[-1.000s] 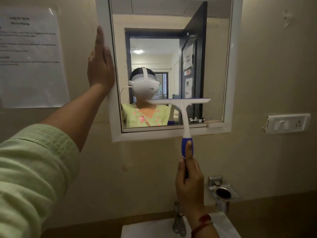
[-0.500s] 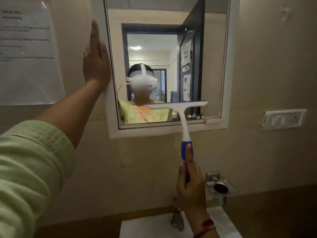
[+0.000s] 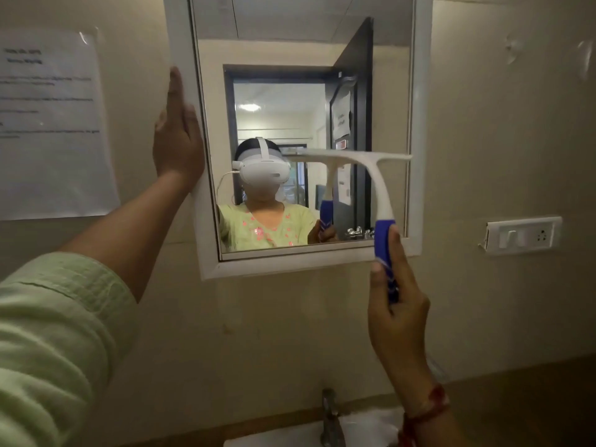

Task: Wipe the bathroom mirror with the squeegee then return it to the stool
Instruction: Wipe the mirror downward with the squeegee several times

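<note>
Two hands busy: left hand (image 3: 178,137) pressed flat, fingers straight, against the mirror (image 3: 322,59) frame's left edge, gripping nothing; right hand (image 3: 398,304) wrapped tight around the blue grip of the squeegee (image 3: 375,175). Blade sitting level across the mirror's right half, about mid-height, its right tip near the frame's right side (can't tell for sure whether the rubber is actually touching glass).

Best bet for this stroke: keep the blade flat and level, even pressure, pull straight down to the mirror's bottom edge, then overlap the next pass a bit toward the left. Bracing the frame looks smart, judging by how it's being steadied.

Glass smooth, no obvious streaks or drips visible. Around the mirror: beige wall, taped paper sheet (image 3: 51,124) off to its left, switch plate (image 3: 522,235) to its lower right, tap (image 3: 330,417) and white basin (image 3: 361,429) below. No stool in sight, so the return trip probably means turning away.
</note>
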{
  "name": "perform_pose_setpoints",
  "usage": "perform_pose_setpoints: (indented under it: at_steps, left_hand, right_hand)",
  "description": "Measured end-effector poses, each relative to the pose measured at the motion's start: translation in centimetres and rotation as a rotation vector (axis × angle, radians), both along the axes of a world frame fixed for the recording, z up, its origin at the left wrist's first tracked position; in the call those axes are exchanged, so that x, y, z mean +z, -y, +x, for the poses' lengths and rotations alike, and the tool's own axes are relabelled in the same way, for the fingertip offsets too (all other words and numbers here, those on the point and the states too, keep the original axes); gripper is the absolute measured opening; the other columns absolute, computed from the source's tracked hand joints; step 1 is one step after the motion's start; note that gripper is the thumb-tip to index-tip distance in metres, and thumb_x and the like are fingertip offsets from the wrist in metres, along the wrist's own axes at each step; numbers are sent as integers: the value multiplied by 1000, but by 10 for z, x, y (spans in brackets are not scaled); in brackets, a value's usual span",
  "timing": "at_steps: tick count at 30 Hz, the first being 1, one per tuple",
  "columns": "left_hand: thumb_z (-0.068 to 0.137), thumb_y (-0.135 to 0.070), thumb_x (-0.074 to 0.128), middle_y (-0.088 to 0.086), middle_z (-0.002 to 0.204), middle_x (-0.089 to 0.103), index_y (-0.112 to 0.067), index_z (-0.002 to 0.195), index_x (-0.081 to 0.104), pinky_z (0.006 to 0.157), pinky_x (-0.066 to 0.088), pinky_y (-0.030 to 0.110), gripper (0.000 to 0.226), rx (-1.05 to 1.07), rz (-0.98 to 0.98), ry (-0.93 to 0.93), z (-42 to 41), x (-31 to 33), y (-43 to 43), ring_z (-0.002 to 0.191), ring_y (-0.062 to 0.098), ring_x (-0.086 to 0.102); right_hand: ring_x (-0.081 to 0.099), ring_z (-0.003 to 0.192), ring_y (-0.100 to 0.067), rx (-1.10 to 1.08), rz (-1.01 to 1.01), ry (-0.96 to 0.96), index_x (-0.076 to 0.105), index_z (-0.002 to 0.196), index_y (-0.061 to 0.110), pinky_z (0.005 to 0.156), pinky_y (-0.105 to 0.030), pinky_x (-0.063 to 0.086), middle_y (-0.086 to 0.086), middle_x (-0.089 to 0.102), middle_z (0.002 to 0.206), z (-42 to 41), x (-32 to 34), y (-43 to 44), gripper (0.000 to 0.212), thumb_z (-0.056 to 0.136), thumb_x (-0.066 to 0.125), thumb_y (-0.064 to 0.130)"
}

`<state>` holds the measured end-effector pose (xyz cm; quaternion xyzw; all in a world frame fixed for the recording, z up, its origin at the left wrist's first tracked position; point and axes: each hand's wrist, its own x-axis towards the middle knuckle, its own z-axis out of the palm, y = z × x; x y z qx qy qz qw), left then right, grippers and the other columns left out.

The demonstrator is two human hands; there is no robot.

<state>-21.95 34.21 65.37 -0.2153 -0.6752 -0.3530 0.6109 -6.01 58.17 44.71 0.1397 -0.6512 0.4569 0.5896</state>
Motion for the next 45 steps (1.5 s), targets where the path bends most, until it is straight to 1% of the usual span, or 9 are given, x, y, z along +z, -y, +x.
perform_pose_setpoints:
  at_steps: [5,15,18,21,28,32,35,40,45]
  left_hand:
    - [100,-30,22,7,151,28,-26,146,11,108,31,44,47,69,-12,10,2,2,-1,135,25,32]
    - [99,-24,28,9,148,33,-32,144,21,108,28,45,46,28,-17,-11,-1,2,2,137,27,29]
    - [99,-23,29,10,147,34,-30,144,21,107,29,46,46,24,-16,-21,0,2,1,136,29,31]
    - [99,-23,29,10,147,35,-30,144,21,107,30,45,46,20,-20,-28,0,2,2,135,28,32]
    - [99,-23,29,11,142,41,-31,144,20,101,34,45,46,-1,-15,-16,1,2,0,129,31,37]
    - [100,-23,28,13,139,44,-30,144,20,99,35,44,46,-2,-16,-24,2,2,0,126,32,40]
    - [100,-23,28,16,131,48,-29,144,19,95,37,44,46,-4,-11,-29,1,1,-1,122,33,42]
    - [99,-22,29,15,131,49,-27,144,21,95,37,42,46,-6,-9,-45,0,1,0,121,32,43]
    - [100,-23,29,14,134,48,-27,144,21,96,36,40,45,4,-4,-43,1,2,-1,123,31,42]
  right_hand:
    - [48,58,-1,-5,61,-95,29,140,35,52,-8,42,22,55,87,-12,65,-17,50,93,45,29]
    - [50,65,5,-150,194,-225,27,144,16,65,-6,45,-2,54,98,-36,221,-43,55,94,50,12]
    - [54,83,-1,-169,187,-183,26,144,15,70,-3,45,-12,54,117,-41,245,-49,55,94,49,13]
    - [55,95,-12,-205,239,-151,24,144,15,73,-5,44,-13,53,125,-46,253,-51,55,95,48,13]
    - [50,98,-6,-242,284,-143,22,145,16,78,-9,42,-12,53,129,-57,267,-49,55,96,47,15]
    - [53,90,-3,-237,275,-150,20,145,18,70,0,41,-11,56,123,-63,266,-50,56,96,46,16]
    - [55,73,9,-216,233,-186,22,145,20,62,5,38,5,55,108,-67,256,-50,54,96,46,15]
    - [50,72,26,-190,194,-189,23,144,21,57,7,35,27,45,82,-73,223,-52,54,96,46,12]
    - [50,75,24,-238,223,-199,22,145,20,61,7,35,6,51,100,-71,222,-53,54,96,45,15]
